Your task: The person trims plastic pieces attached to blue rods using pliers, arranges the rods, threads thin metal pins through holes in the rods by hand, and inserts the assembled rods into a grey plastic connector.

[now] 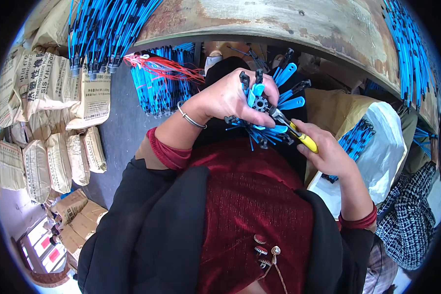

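Note:
My left hand (230,98) is closed around a cluster of blue and black plastic pieces that fan out from a round, toothed black hub (261,103). Flat blue paddle-shaped tips (293,103) and black clip-like ends stick out on all sides. In my right hand (330,149) are yellow-handled pliers (308,142). Their metal jaws reach to the right side of the hub, close to my left fingertips. Whether the jaws grip a piece cannot be made out. Both hands are above my lap, just in front of the table edge.
A worn wooden table (299,22) spans the top, with bundles of blue rods (108,32) hanging over its edge. Below it are more blue rods and red strips (164,67). A white-lined sack (384,152) stands right, beside a person's checkered garment (409,215). Paper sacks (54,90) are stacked left.

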`<action>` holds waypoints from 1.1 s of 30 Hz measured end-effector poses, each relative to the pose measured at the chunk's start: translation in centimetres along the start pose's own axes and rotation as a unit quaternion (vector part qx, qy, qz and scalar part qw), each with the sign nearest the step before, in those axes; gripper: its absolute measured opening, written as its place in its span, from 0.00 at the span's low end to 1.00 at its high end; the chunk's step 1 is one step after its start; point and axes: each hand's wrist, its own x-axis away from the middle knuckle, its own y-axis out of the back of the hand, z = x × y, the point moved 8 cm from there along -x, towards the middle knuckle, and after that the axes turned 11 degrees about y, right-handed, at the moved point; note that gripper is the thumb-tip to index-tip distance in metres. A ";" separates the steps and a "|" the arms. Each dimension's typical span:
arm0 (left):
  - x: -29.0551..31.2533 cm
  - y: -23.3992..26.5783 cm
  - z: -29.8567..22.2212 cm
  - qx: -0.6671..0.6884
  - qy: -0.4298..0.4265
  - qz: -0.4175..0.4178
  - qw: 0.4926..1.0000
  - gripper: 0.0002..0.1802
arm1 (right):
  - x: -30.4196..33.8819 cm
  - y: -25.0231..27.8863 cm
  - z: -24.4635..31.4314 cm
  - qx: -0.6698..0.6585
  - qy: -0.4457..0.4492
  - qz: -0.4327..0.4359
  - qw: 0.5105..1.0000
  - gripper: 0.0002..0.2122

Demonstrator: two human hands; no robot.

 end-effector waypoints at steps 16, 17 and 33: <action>0.2 -0.1 0.1 -0.015 -0.021 -0.026 0.999 0.17 | 0.1 0.7 1.7 0.104 -0.072 0.028 0.992 0.25; 0.2 0.1 0.2 -0.013 -0.018 -0.034 0.999 0.17 | 0.0 0.4 1.7 0.096 -0.051 0.002 0.994 0.26; 0.1 -0.1 0.0 -0.015 -0.030 -0.005 0.999 0.17 | 0.5 0.8 2.4 0.105 -0.058 -0.024 0.992 0.24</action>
